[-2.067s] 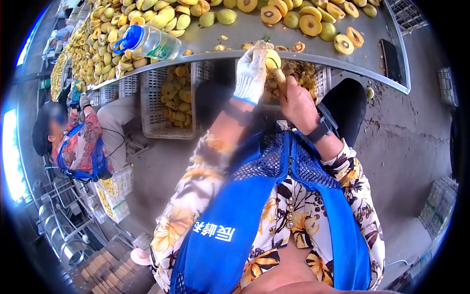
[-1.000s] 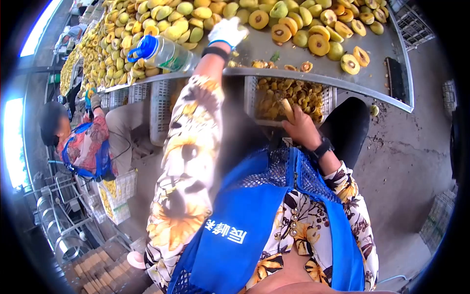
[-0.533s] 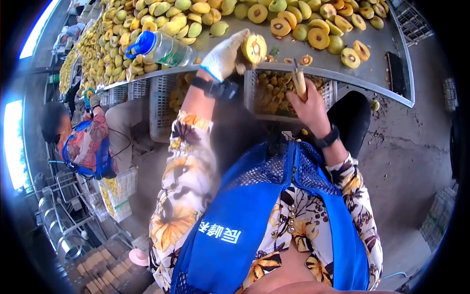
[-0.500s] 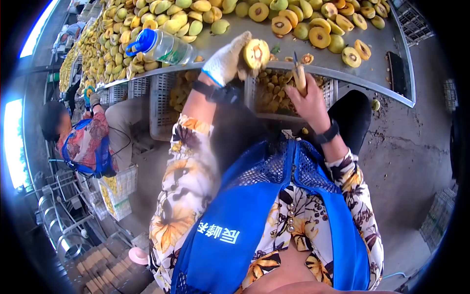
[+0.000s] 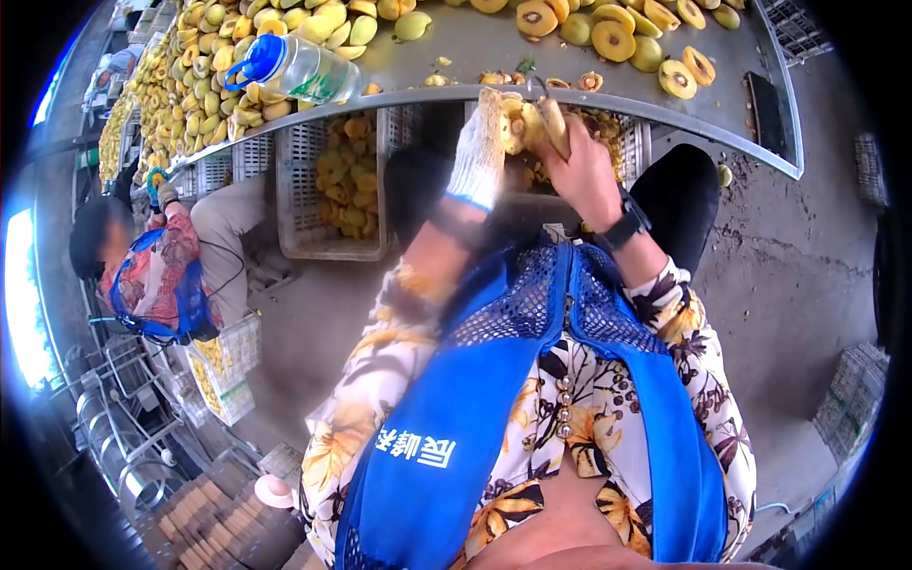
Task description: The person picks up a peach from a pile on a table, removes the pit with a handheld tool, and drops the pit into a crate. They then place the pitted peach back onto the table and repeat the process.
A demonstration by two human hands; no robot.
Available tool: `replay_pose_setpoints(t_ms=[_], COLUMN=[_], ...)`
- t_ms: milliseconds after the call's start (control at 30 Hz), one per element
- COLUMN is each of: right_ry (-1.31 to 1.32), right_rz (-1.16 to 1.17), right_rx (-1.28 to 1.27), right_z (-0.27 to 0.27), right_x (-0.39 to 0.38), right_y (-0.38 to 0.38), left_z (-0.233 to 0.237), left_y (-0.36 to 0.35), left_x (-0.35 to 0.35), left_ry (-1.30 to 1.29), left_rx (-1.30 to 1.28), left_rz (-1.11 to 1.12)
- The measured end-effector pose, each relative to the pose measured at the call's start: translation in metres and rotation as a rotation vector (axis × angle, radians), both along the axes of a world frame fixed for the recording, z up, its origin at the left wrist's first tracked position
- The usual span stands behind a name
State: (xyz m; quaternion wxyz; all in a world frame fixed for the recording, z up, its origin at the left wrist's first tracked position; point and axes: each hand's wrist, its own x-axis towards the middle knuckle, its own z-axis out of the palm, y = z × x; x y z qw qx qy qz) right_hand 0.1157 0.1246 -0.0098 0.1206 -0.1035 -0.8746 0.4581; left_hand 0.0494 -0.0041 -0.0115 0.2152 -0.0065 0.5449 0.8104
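Note:
My left hand (image 5: 483, 147), in a white knit glove, holds a yellow halved fruit (image 5: 518, 125) over the front edge of the metal table (image 5: 418, 99). Bare and close beside it, my right hand (image 5: 581, 166) is closed around the wooden handle of a small tool (image 5: 553, 127), whose curved metal end is at the fruit. The two hands nearly touch. Fruit scraps (image 5: 496, 79) lie on the table just beyond them. Under the hands, a crate (image 5: 638, 152) with fruit pieces is partly hidden.
Heaped yellow fruit (image 5: 204, 90) covers the table's left side, with a blue-capped bottle (image 5: 309, 71) near the edge. Halved fruits (image 5: 613, 40) lie at the right. A fruit-filled crate (image 5: 332, 249) stands below. Another person (image 5: 161, 275) sits at the left.
My left hand has moved right and down with the fruit, and my right hand has moved left and up to meet it. The view has shifted, showing more of the left crate.

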Motion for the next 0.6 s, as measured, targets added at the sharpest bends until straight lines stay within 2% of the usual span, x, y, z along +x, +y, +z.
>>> replay_pose_setpoints(t_ms=[200,333,500,600], right_ry=[-0.136,-0.060,-0.114,-0.146], right_rz=[0.123,0.121,0.109,0.116], right_rx=[0.010,0.066,0.068,0.015], right_z=[0.010,0.002,0.003,0.006], right_x=[0.026,0.032,0.040,0.043], right_y=[-0.001,-0.002,-0.008,-0.010], left_z=[-0.005,-0.008,-0.005,-0.009], left_y=[0.009,0.011,0.020,0.020], left_x=[-0.005,0.000,0.011,0.013], left_ry=[0.067,0.146,0.204,0.315], left_rx=[-0.022,-0.015,0.040,0.091], left_rz=[0.045,0.023,0.112,0.058])
